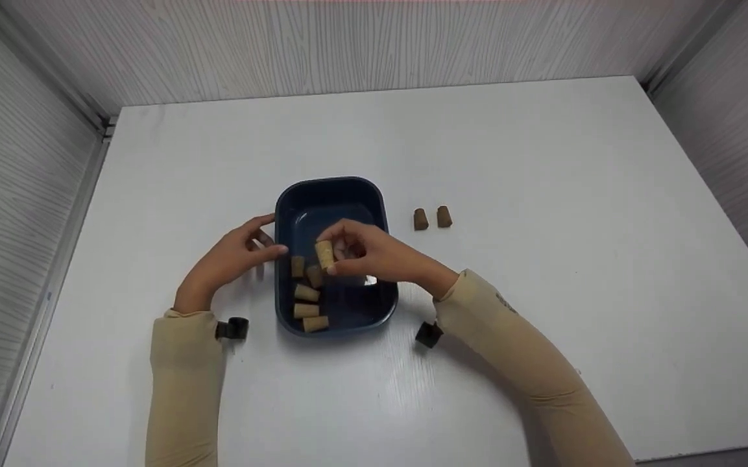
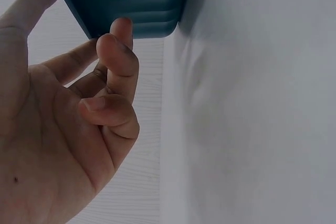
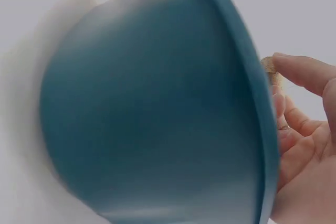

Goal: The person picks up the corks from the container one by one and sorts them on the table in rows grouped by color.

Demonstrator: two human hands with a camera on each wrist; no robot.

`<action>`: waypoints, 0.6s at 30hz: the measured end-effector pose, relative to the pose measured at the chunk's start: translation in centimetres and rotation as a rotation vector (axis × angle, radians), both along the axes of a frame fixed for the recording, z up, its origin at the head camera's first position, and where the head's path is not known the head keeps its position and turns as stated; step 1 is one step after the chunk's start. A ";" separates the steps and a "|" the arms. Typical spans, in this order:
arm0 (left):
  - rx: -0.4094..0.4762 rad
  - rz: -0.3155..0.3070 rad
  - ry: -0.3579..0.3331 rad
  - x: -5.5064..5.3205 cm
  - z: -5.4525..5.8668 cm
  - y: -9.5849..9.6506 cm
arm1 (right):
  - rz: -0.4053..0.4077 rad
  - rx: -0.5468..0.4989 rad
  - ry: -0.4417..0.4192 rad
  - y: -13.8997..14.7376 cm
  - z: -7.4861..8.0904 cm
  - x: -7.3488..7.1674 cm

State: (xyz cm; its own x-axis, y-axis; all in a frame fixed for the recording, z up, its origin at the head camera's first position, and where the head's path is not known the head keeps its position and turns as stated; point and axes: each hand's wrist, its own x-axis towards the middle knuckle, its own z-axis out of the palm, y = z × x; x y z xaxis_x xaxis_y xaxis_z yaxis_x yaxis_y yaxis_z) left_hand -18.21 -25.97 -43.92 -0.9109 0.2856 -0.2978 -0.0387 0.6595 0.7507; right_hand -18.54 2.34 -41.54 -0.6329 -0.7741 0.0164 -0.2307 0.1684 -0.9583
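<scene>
My right hand pinches a tapered cork stopper between thumb and fingers, above the dark blue rectangular tub. Several more cork stoppers lie inside the tub along its left side. At the tub's left wall is my left hand, its thumb over the rim and a finger against the outside, the other fingers loosely bent. The left wrist view shows those fingers below the tub's outer wall. In the right wrist view, the tub's wall hides part of my right hand and the held stopper.
Two darker cork stoppers stand on the white table to the right of the tub. Pale wood-grain panels enclose the table at the back and both sides.
</scene>
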 end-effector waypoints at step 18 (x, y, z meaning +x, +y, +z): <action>-0.009 -0.013 0.025 0.1 0.1 0.1 | -0.069 -0.104 -0.149 3.6 0.5 0.8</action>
State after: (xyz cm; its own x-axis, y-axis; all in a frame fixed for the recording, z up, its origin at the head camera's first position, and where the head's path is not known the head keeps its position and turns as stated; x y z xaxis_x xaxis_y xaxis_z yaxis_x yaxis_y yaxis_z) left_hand -18.15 -25.85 -43.83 -0.9144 0.2944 -0.2778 -0.0116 0.6668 0.7451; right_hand -17.74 5.97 -41.08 -0.6858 -0.7278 -0.0039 -0.0761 0.0771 -0.9941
